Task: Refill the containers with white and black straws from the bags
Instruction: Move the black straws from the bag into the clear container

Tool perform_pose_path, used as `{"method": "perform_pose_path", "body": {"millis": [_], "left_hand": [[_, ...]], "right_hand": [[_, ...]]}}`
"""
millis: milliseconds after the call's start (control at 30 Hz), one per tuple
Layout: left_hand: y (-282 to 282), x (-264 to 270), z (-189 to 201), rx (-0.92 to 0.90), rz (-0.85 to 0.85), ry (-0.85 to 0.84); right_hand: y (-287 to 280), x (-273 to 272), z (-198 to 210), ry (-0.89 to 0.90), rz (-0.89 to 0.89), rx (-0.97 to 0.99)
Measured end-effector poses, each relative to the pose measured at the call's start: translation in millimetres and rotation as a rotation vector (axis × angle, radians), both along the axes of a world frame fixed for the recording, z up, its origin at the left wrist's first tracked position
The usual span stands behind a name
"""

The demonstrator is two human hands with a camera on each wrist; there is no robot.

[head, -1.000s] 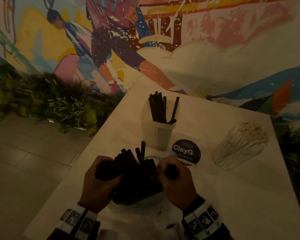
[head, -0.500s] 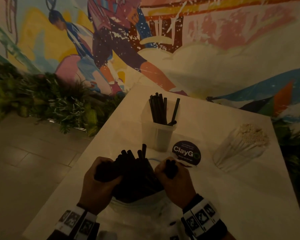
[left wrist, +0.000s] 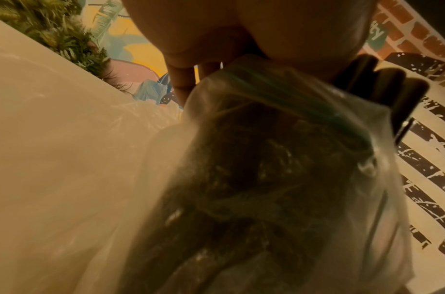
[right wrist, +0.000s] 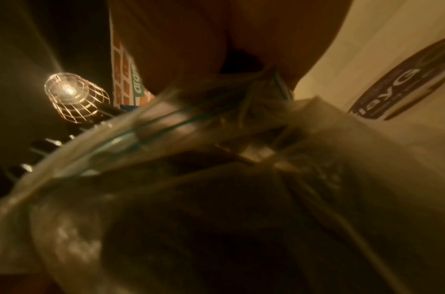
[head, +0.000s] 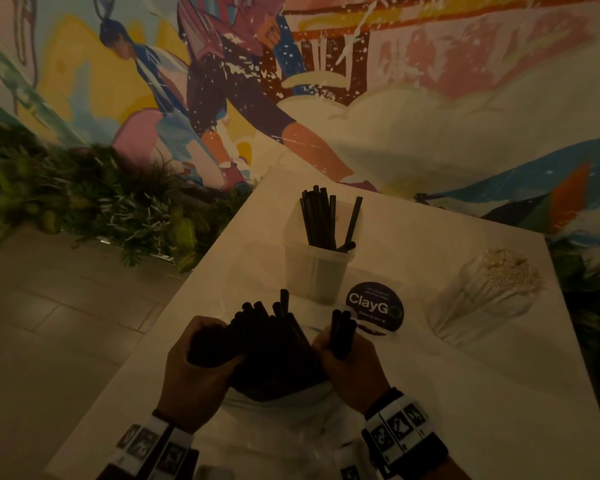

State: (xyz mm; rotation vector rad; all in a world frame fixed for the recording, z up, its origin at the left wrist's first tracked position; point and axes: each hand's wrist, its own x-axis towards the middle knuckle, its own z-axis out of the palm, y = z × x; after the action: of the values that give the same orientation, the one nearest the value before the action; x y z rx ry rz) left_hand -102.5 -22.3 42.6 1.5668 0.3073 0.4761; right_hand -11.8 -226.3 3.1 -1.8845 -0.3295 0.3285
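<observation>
- Fingers of the left hand (head: pixel 201 368) curl round the left side of a clear plastic bag (left wrist: pixel 279 179) packed with black straws (head: pixel 274 344), grasping bag and straws together.
- Fingers of the right hand (head: pixel 352 365) clench a small bunch of black straws (head: pixel 342 336), separated from the bag's main mass, their tips standing up above the knuckles.
- Between the two sets of fingers the bag's open mouth faces away from the person, with straw ends fanning out of it; its lower part lies crumpled on the white counter (head: pixel 465 393) under the wrists.
- Just beyond the fingers stands a translucent container (head: pixel 317 271), upright, with a few black straws (head: pixel 317 220) leaning in it.
- Right of the right-hand fingers, near them, a round dark sticker (head: pixel 374 306) reading "ClayG" lies flat on the counter.
- Farther right, well apart from the fingers, white straws (head: pixel 492 289) sit bundled in a clear holder or bag that tilts over; which it is cannot be told.
- Both wrists carry bands (head: pixel 400 431) with black-and-white markers.
- Beyond the counter, a painted mural (head: pixel 291 81) and green plants (head: pixel 84 202) by a tiled floor.
- In the right wrist view, a caged lamp (right wrist: pixel 73 97) glows.
</observation>
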Motion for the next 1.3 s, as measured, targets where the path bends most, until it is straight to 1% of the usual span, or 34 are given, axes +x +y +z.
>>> {"method": "perform_pose_path", "body": {"millis": [67,167,333,433,467,533,667,733,800,867,967,1033,1100,1167,1267,1300], "left_hand": [[0.7,-0.4,-1.2,-0.01,0.001,0.0],[1.2,-0.7,-2.2,0.002,-0.001,0.012],[-0.2,-0.5,-1.9,-0.036,0.004,0.021],[0.4,-1.7,-3.3,-0.044,0.005,0.03],[0.3,-2.1,-3.0,-0.025,0.005,0.036],[0.5,-2.4,-4.2,-0.002,0.017,0.044],[-0.3,-3.3,-1.3,-0.011,0.012,0.036],[0.5,-4.7,-1.5,-0.009,0.023,0.038],[0.5,-5.3,-1.0,0.023,0.027,0.046],[-0.1,-5.2,-0.5,0.034,0.032,0.046],[0.3,-4.7,-1.7,0.046,0.044,0.046],[1.3,-4.1,-2.2,0.041,0.042,0.039],[2.4,-4.2,-2.9,0.031,0.039,0.029],[2.4,-3.9,-2.1,0.03,0.034,0.029],[1.4,-3.1,-0.2,0.026,0.034,0.023],[1.7,-2.9,-0.2,0.015,0.035,0.019]], "right_hand": [[1.8,-2.3,6.6,0.007,-0.009,0.057],[1.8,-3.4,24.0,-0.017,-0.071,0.238],[1.2,-0.3,72.1,-0.098,-0.05,0.473],[-1.2,2.1,101.0,-0.105,-0.065,0.606],[-1.5,3.4,111.5,-0.116,-0.076,0.634],[-1.5,8.9,131.6,-0.206,-0.098,0.656],[2.9,31.2,171.9,-0.409,-0.208,0.607],[5.7,46.2,187.0,-0.456,-0.22,0.621],[9.4,61.7,197.3,-0.442,-0.232,0.702],[13.5,75.8,204.5,-0.388,-0.274,0.768],[22.3,90.7,208.5,-0.384,-0.325,0.821],[28.6,99.1,207.6,-0.377,-0.376,0.817],[34.9,106.6,203.6,-0.36,-0.415,0.788],[39.9,114.2,195.1,-0.357,-0.41,0.738],[46.1,128.9,171.4,-0.341,-0.399,0.624],[47.7,134.0,161.5,-0.327,-0.401,0.559]]}}
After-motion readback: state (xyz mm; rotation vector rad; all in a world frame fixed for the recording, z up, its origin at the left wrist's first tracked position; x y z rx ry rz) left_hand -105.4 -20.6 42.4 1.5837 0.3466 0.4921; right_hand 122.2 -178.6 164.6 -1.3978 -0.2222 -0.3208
